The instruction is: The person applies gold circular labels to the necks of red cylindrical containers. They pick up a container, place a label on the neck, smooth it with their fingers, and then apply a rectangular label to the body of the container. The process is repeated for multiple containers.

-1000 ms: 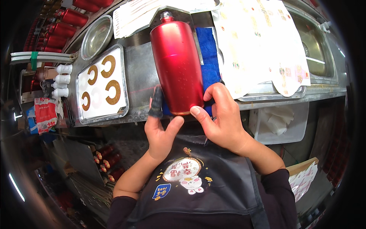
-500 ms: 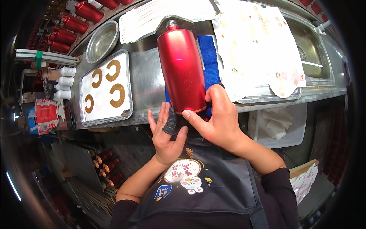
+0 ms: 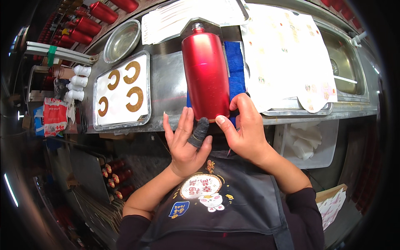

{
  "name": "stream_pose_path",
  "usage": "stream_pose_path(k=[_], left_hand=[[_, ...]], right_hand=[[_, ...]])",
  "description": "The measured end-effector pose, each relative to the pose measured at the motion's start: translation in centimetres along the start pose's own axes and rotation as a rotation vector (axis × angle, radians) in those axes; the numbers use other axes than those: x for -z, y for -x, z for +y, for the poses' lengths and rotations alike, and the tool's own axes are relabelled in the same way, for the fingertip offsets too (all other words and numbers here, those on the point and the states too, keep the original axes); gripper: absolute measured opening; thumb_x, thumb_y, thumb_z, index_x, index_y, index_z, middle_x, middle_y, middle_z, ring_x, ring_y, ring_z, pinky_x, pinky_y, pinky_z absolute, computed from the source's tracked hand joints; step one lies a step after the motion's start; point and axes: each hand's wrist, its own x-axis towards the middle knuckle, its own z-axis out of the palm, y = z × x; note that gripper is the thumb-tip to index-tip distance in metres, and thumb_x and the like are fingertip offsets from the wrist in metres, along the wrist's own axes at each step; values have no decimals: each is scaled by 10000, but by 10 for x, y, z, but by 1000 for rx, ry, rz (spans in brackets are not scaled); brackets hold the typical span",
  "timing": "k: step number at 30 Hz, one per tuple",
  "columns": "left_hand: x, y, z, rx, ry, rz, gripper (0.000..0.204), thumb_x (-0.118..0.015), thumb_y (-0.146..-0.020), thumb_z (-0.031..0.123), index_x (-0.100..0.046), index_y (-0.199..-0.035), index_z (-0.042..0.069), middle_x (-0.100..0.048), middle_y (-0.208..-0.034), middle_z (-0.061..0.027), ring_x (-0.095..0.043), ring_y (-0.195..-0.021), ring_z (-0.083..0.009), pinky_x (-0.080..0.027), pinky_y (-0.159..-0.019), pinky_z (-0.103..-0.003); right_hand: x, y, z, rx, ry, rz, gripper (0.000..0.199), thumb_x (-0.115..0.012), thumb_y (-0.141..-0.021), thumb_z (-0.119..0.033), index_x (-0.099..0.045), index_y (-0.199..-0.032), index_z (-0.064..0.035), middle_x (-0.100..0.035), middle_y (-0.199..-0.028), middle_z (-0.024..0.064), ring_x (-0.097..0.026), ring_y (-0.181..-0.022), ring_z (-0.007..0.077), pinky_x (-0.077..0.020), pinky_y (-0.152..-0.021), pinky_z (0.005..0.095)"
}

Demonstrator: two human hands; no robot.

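A glossy red bottle (image 3: 206, 75) lies on its side, its neck pointing away from me and resting at a notched metal stand (image 3: 210, 28). Beneath it is a blue cloth (image 3: 236, 68). My left hand (image 3: 186, 143) is open, fingers spread; a finger in a dark fabric sleeve (image 3: 199, 132) touches the bottle's near end. My right hand (image 3: 248, 131) has its thumb on the base edge and its other fingers curled at the right side. From that hand pokes the dark end of a thin pen-like tool (image 3: 247, 94), mostly hidden.
Left of the bottle is a tray (image 3: 148, 89) with several gold C-shaped pieces (image 3: 134, 99); behind it sits a round metal bowl (image 3: 121, 41). White printed sheets (image 3: 287, 58) lie right, beside a sink (image 3: 350, 83). Under the counter edge stands a white bin (image 3: 327, 146).
The whole view has shifted slightly. My left hand's sleeved finger has moved right, from beside the bottle's lower corner onto its near end. My right hand keeps nearly the same grip.
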Motion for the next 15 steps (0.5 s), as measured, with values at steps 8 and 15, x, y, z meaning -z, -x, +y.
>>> stream_pose_path(k=[8,15], left_hand=[[13,-26,10,-114,-194,-20,362,-793,-728,169,-792,-1085,105,-441,-1513,-329,-447,-1380,-526,-187,-1130,-698],[11,-48,25,-152,-250,-112,374,-802,-692,200,-806,-1066,182,-440,-1529,-302,-397,-1406,-540,-143,-1138,-720]], right_hand=[[5,1,12,-31,-95,-54,203,-655,-893,-59,-529,-1031,20,-549,-931,171,-565,-743,293,-476,-673,356],[16,7,17,-76,-272,-78,160,-566,-899,38,-597,-1055,36,-561,-941,110,-525,-664,119,-451,-614,269]])
